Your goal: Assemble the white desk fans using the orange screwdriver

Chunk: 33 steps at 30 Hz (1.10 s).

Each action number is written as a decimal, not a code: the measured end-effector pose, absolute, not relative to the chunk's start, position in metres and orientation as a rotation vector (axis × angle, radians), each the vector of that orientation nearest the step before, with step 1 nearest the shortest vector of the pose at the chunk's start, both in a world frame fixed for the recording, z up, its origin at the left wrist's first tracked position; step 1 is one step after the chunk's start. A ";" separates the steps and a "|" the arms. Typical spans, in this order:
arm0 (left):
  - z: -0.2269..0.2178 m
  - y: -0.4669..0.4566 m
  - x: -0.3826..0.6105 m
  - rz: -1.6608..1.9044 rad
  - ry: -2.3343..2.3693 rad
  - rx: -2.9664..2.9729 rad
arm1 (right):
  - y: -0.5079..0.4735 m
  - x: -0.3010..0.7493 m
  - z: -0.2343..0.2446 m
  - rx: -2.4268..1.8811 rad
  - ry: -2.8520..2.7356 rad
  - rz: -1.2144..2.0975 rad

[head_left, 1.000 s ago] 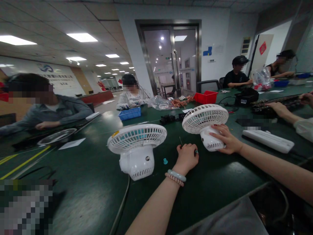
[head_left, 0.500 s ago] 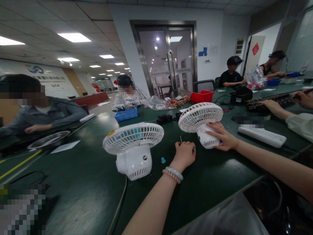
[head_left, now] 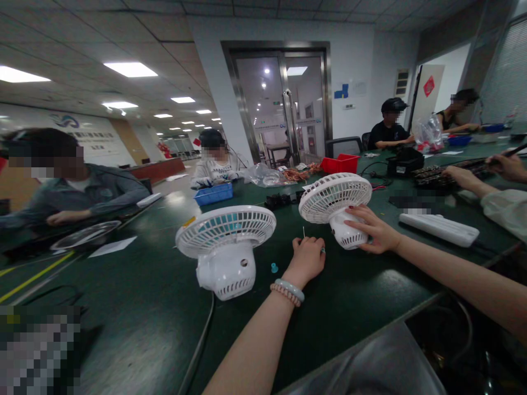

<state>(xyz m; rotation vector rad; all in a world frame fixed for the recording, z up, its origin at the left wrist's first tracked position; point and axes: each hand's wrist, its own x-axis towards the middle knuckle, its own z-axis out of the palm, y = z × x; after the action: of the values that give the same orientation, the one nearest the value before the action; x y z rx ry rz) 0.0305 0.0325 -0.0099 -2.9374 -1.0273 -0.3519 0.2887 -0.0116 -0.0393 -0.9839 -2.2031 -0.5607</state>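
Observation:
Two small white desk fans stand face-up on the green table. My right hand (head_left: 376, 230) grips the motor housing of the right fan (head_left: 335, 200), its fingers spread round the side. Close by on the left, my left hand (head_left: 307, 257) rests on the table, closed, with a bracelet and a beaded band at the wrist. A thin metal shaft (head_left: 303, 231), like a screwdriver's, sticks up from its fingers; any handle is hidden. The left fan (head_left: 226, 252), with teal blades behind its grille, stands untouched. Between it and my left hand lies a small teal plastic piece (head_left: 274, 267).
A blue bin (head_left: 213, 194), a red bin (head_left: 340, 163) and a clear plastic bag (head_left: 263, 174) lie farther back. A white power strip (head_left: 438, 229) lies to the right. Co-workers sit around the table; a neighbour's hands (head_left: 465, 178) work at the right. The left fan's cord (head_left: 201, 340) runs toward me.
The view has shifted slightly. My left hand has moved a little to the left, still closed with the shaft upright. My right hand stays on the right fan.

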 end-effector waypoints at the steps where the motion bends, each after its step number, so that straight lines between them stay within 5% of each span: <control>1: -0.011 0.032 0.031 -0.371 -1.014 -2.921 | -0.010 0.290 -0.040 -0.954 -2.204 -0.569; 15: -0.012 0.038 0.040 -0.793 -1.085 -2.848 | -0.009 0.293 -0.041 -0.872 -2.152 -0.592; 24: -0.027 0.059 0.037 -0.785 -1.423 -2.919 | -0.014 0.298 -0.035 -0.913 -2.106 -0.671; 33: -0.020 0.067 0.028 -0.840 -1.231 -2.715 | -0.014 0.299 -0.039 -1.081 -2.044 -0.824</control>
<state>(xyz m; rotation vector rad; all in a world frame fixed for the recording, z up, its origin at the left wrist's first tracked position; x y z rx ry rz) 0.0278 0.0666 -0.0204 -2.7145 -1.2313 -0.8402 0.2989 -0.0138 -0.0395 -1.0806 -2.0440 -0.8237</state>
